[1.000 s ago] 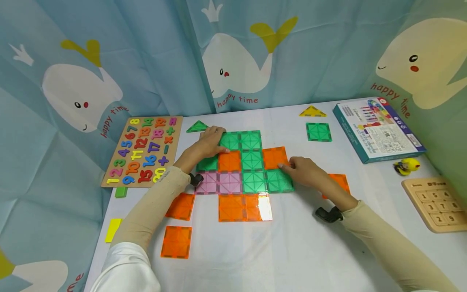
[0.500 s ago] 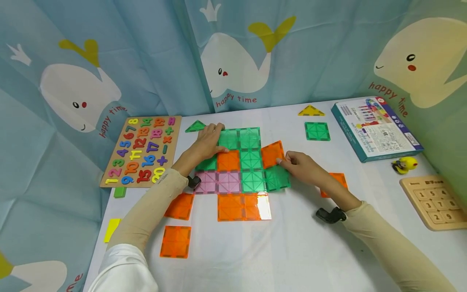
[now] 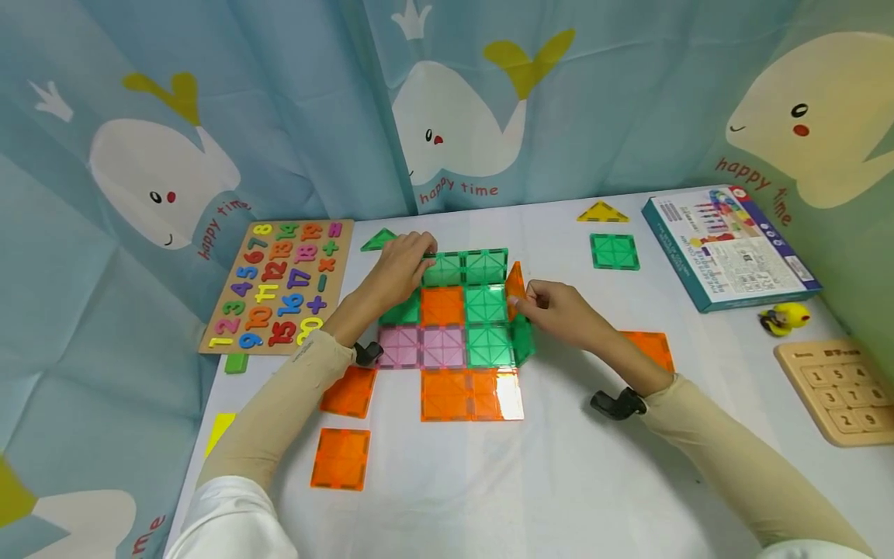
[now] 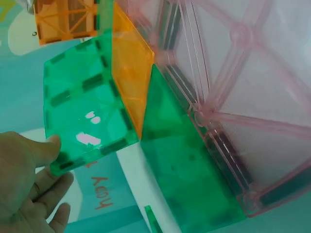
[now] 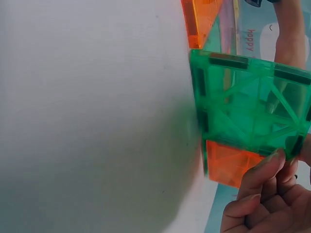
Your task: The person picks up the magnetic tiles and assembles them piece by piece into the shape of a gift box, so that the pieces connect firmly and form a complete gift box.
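Observation:
Square see-through magnetic tiles lie joined on the table, with a central orange tile [image 3: 442,306], pink tiles [image 3: 422,346] and green tiles [image 3: 486,324] among them. At the left, my left hand [image 3: 400,268] pinches the corner of a raised green tile [image 4: 90,136] in the back row. My right hand [image 3: 562,309] pinches the right-hand pair, where an orange tile [image 3: 515,284] and a green tile [image 5: 252,104] stand nearly upright along the edge. In the right wrist view, the thumb and fingers meet at that green tile's corner. A flat green tile [image 3: 400,309] is partly behind the left hand.
Loose orange tiles lie at front left [image 3: 341,460] and right [image 3: 649,349]. A number board [image 3: 277,283] is at the left. Farther right are a green tile [image 3: 615,251], a yellow triangle [image 3: 602,212], a box [image 3: 729,247], a yellow toy [image 3: 784,318] and a wooden puzzle [image 3: 838,392].
My right hand has moved left, swinging the right-hand orange and green tiles from flat to nearly upright. The back green row has tilted up at my left hand.

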`<state>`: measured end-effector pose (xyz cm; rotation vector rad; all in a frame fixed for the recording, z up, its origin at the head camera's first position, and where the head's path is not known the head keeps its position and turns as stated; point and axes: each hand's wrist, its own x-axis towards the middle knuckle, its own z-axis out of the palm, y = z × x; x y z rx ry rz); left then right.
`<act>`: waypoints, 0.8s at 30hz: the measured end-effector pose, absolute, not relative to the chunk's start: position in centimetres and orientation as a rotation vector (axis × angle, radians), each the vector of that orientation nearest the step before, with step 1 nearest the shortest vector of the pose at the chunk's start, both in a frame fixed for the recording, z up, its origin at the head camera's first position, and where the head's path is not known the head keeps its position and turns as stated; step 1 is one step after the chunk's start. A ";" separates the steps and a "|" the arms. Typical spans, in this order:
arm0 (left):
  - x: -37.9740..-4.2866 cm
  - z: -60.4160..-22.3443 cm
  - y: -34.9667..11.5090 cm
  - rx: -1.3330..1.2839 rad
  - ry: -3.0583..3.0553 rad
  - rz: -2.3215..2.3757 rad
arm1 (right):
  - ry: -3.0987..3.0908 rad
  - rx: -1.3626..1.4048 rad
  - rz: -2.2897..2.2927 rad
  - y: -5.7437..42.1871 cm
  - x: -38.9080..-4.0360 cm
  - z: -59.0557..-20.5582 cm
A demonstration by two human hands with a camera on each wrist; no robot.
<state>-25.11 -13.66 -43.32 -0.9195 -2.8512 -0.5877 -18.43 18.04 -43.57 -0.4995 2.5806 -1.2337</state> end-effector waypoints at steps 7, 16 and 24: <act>-23.5 -42.1 -13.6 -0.934 -2.929 -0.652 | 2.607 -0.500 -1.203 17.0 -18.7 -43.5; -22.8 -41.7 -14.8 -0.808 -3.001 -0.763 | 2.663 -0.523 -1.149 17.3 -18.3 -42.6; -21.6 -41.9 -17.4 -0.613 -3.097 -0.748 | 2.819 -0.680 -1.103 17.2 -16.5 -39.7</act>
